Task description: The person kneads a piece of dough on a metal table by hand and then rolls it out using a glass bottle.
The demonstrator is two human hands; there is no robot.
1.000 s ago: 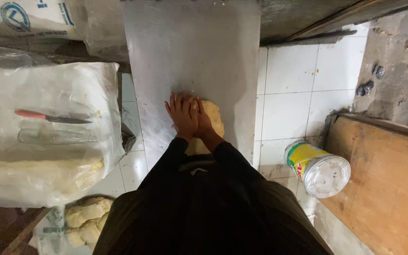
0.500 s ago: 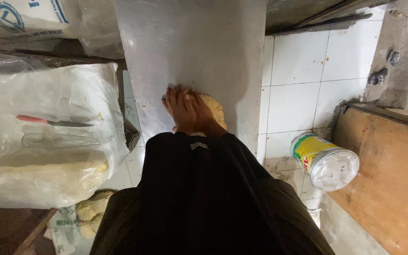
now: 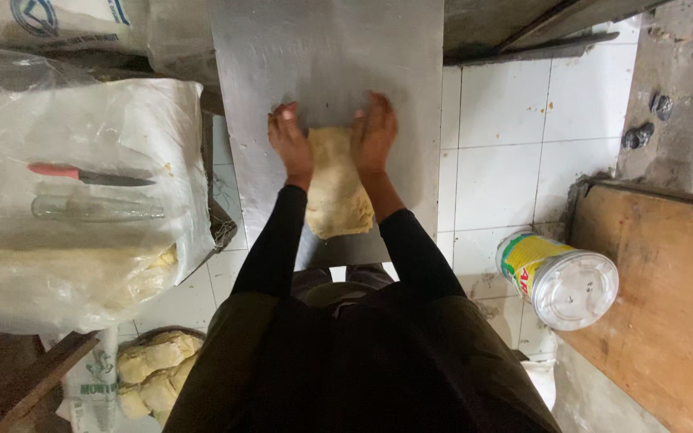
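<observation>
Lying far to the left of the fingers, a red-handled knife and a clear glass rolling pin rest on a plastic sheet that covers a pale mass. Below them, well apart from the hands, a bag holds dough chunks. The left hand presses flat against the left flank of the dough lump, its fingers held together and stretched forward, the tips just past the lump's far end on the metal sheet. The dough lump lies between the two palms, elongated toward the person, its near end reaching past the wrists and close to the sheet's near edge. The right hand mirrors this on the right flank, fingers together and extended, not curled around anything. To the right of those fingers, well apart on the white tiled floor, a yellow-and-green tin with a clear lid lies on its side, beside a wooden board.
</observation>
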